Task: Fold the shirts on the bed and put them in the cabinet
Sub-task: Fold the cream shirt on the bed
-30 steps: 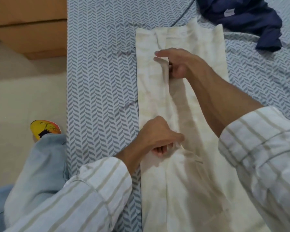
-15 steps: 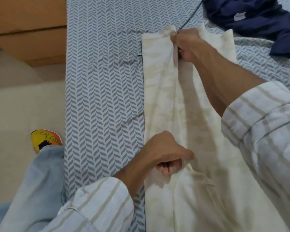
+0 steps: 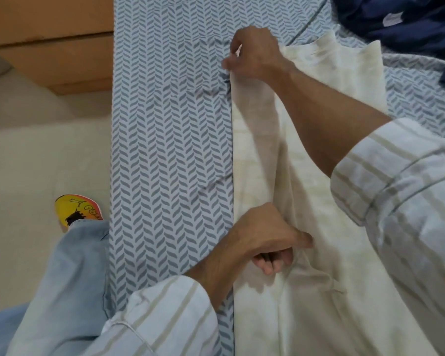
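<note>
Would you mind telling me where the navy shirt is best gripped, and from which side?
The navy shirt lies crumpled beyond the cream shirt. Probably pinch its raised near edge, coming from above on the near side: bunched folds there stand up off the bed.

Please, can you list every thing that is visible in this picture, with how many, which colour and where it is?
cream shirt: 1, cream with faint mottling, spread lengthwise on the bed, partly folded
navy garment: 1, dark blue, crumpled on the bed at the top right
bed sheet: 1, white with grey-blue herringbone, covers the bed
wooden furniture: 1, light brown, top left beside the bed
floor: beige, left of the bed
shoe: 1, yellow with black drawing, on the floor by the bed
jeans leg: 1, light blue, lower left
striped sleeves: 2, white with beige stripes, on both arms
left hand: 1, grips the shirt's fold near the middle
right hand: 1, pinches the shirt's far left edge
</note>
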The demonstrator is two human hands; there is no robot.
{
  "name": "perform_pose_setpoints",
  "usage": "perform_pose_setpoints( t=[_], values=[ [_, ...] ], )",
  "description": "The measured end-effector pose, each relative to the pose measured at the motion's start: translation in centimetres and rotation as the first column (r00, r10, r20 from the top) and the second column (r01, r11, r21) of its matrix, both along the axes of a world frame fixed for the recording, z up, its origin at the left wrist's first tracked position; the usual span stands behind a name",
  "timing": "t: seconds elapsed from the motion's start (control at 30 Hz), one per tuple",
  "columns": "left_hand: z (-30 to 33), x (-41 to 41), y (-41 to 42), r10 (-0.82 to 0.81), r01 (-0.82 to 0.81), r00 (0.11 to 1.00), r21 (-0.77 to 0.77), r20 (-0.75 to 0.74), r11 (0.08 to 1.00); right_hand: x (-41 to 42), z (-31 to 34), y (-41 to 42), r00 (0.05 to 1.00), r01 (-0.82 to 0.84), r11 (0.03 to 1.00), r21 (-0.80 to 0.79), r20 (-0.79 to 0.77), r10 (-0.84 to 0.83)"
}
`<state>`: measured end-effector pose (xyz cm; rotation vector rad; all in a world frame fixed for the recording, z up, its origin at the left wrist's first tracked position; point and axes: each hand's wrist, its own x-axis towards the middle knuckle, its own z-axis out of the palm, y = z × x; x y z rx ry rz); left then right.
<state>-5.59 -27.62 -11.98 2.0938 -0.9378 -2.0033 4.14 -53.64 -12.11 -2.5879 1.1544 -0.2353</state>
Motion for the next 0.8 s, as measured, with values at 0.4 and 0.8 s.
perform_pose_setpoints(
  t=[0.4, 0.8],
  values=[
    [-0.3, -0.1, -0.1, -0.007, 0.007, 1.0, -0.005, -0.013, 1.0, 1.6, -1.9, -0.1, 0.988, 0.113, 0.993, 0.013, 0.103, -0.114],
    [1.5, -1.0, 1.8, 0.108, -0.093, 0.991, -0.174, 0.077, 0.98, -17.2, 0.6, 12.1, 0.876, 0.14, 0.951, 0.276, 0.413, -0.249]
  ],
)
